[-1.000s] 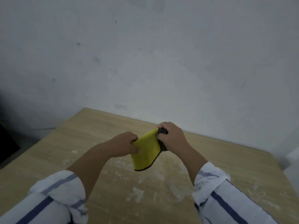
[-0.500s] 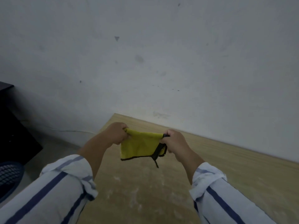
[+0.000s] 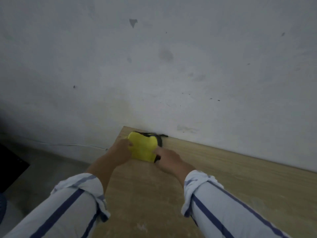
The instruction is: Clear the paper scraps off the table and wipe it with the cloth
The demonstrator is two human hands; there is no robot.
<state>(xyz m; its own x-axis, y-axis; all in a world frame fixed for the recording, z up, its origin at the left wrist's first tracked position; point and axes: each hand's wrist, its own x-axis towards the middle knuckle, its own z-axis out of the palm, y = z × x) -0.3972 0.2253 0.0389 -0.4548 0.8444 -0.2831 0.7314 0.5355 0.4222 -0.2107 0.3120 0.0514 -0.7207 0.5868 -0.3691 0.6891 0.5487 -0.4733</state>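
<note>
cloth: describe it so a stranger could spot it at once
At the far left corner of the wooden table, against the white wall, the left hand and right hand meet. The cloth lies between them, the only bright yellow thing, dark-edged.

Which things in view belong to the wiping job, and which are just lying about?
Job: yellow cloth at the table corner; left hand and right hand, both on it; faint pale flecks on the wood near the camera.
Not job: wall; black furniture, left; thin cable along the wall base.
</note>
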